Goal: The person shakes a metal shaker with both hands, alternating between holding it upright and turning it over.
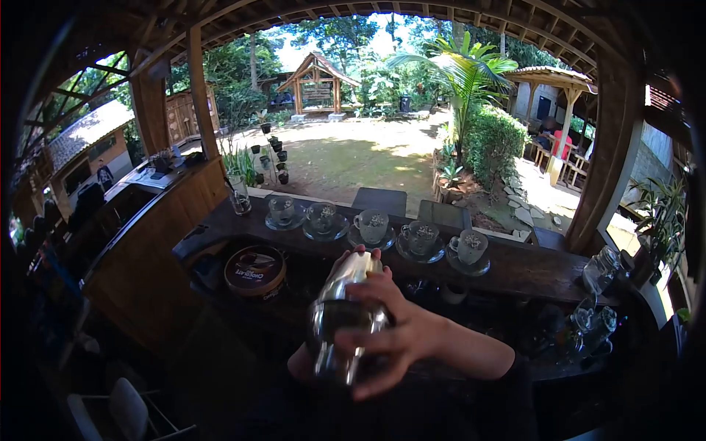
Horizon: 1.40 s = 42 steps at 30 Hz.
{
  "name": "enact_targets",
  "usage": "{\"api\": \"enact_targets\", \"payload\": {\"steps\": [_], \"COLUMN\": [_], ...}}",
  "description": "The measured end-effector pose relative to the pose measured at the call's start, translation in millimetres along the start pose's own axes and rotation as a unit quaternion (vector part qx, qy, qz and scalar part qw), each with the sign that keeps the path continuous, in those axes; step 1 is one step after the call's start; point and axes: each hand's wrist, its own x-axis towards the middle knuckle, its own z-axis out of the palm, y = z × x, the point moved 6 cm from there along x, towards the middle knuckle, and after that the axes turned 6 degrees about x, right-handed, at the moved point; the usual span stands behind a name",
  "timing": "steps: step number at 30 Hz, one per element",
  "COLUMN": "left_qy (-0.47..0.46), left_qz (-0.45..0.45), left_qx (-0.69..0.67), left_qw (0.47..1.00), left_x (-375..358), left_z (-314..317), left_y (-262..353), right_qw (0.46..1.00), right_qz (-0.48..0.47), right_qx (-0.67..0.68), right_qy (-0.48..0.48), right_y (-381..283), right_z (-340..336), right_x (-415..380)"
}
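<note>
A shiny silvery metal vessel, shaped like a cocktail shaker (340,294), is held up in front of me, tilted with its far end toward the counter. My right hand (404,323) is on its right side, fingers spread around it and slightly blurred. Mostly hidden behind the shaker is my left hand (343,257); its fingertips curl over the far end. Just beyond, several clear glass cups stand in a row on glass saucers, the middle cup (373,226) being nearest the shaker. What is inside the cups is hard to make out.
A round brown chocolate tub (255,270) sits to the left, below the raised counter (526,272). A small glass (240,201) stands at the row's left end. Glass jars (601,269) are at the right. A chair (129,408) is at lower left. People (562,140) sit far off.
</note>
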Motion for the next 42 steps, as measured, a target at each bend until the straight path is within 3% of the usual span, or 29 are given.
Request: {"api": "enact_targets", "payload": {"steps": [1, 2, 4, 5, 6, 7, 8, 10, 11, 12, 14, 16, 18, 20, 21, 22, 24, 25, 26, 27, 28, 30, 32, 34, 36, 38, 39, 40, 42], "left_qy": [-0.002, 0.005, 0.015, -0.153, -0.298, -0.156, -0.141, -0.216, -0.223, -0.237, -0.085, -0.018, -0.084, 0.085, -0.110, -0.149, -0.114, -0.048, -0.081, -0.098, -0.117, -0.073, -0.132, -0.239, -0.262, -0.223, -0.254, -0.194, -0.169], "left_qz": [-0.006, 0.013, 0.051, -0.127, -0.288, -0.095, -0.296, -0.154, -0.275, -0.194, -0.165, -0.072, -0.163, -0.137, -0.150, -0.089, -0.223, -0.261, -0.263, -0.293, -0.321, -0.388, -0.349, -0.305, -0.282, -0.355, -0.462, -0.478, -0.480], "left_qx": [0.000, 0.036, 0.108, -0.131, -0.358, -0.083, -0.041, 0.009, -0.092, -0.026, -0.349, 0.025, -0.036, 0.022, 0.133, 0.227, 0.159, 0.188, 0.256, 0.215, 0.174, 0.173, 0.161, 0.194, 0.206, 0.207, 0.220, 0.265, 0.272], "left_qw": [1.000, 0.999, 0.993, 0.971, 0.837, 0.980, 0.944, 0.964, 0.931, 0.952, 0.919, 0.997, 0.982, 0.987, 0.974, 0.958, 0.955, 0.946, 0.927, 0.926, 0.924, 0.902, 0.914, 0.901, 0.900, 0.884, 0.821, 0.815, 0.817], "left_x": [0, 0, 4, 0, -20, -12, 1, -4, 1, 12, 13, 32, 31, 17, 30, 32, 53, 59, 73, 92, 103, 73, 59, 53, 50, 72, 75, 75, 68], "left_z": [-4, -8, -12, 18, 48, 1, 19, 53, 25, 16, -14, -6, 20, 37, 58, 69, 62, 56, 32, 0, -16, 47, 103, 136, 151, 124, 115, 110, 120], "left_y": [-9, -16, -22, -44, -50, -23, -25, -25, -23, -27, -71, -79, -108, -120, -125, -134, -176, -197, -221, -252, -277, -276, -285, -299, -319, -364, -383, -392, -408], "right_qw": [0.993, 0.976, 0.947, 0.971, 0.988, 0.996, 0.998, 0.991, 0.996, 0.999, 0.981, 0.935, 0.934, 0.949, 0.990, 0.989, 0.965, 0.963, 0.870, 0.877, 0.807, 0.745, 0.808, 0.739, 0.734, 0.728, 0.673, 0.610, 0.608], "right_qz": [0.112, 0.188, 0.280, 0.211, 0.143, 0.069, -0.016, -0.073, -0.040, -0.007, 0.191, 0.329, 0.301, 0.294, 0.070, 0.074, 0.129, 0.134, 0.400, 0.247, 0.340, 0.350, 0.303, 0.177, 0.208, 0.270, 0.301, 0.328, 0.282], "right_qx": [0.027, 0.055, 0.086, 0.067, 0.051, 0.016, -0.048, -0.105, -0.072, -0.040, -0.008, -0.019, -0.015, 0.017, -0.115, -0.118, -0.163, -0.183, -0.246, -0.381, -0.455, -0.532, -0.450, -0.632, -0.633, -0.621, -0.649, -0.672, -0.708], "right_qy": [-0.020, 0.096, 0.131, 0.087, 0.040, -0.052, -0.031, -0.039, -0.017, 0.005, 0.028, 0.128, 0.194, 0.108, 0.049, 0.043, 0.162, 0.142, 0.150, 0.159, 0.161, 0.199, 0.229, 0.153, 0.133, 0.108, 0.188, 0.264, 0.223], "right_y": [28, 50, 63, 48, 27, 3, -20, -42, -34, -19, 21, 42, 15, -36, -65, -80, -88, -90, -83, -89, -101, -140, -167, -190, -203, -213, -215, -218, -240], "right_z": [0, 3, -4, -6, -8, -4, 0, 3, -3, -11, -22, -39, -69, -84, -79, -81, -103, -119, -138, -152, -171, -193, -196, -173, -193, -210, -224, -233, -235], "right_x": [-18, -28, -46, -32, -17, -6, 5, 6, 1, -9, -50, -88, -84, -63, -64, -69, -88, -109, -147, -140, -138, -144, -105, -52, -73, -110, -132, -143, -117]}}
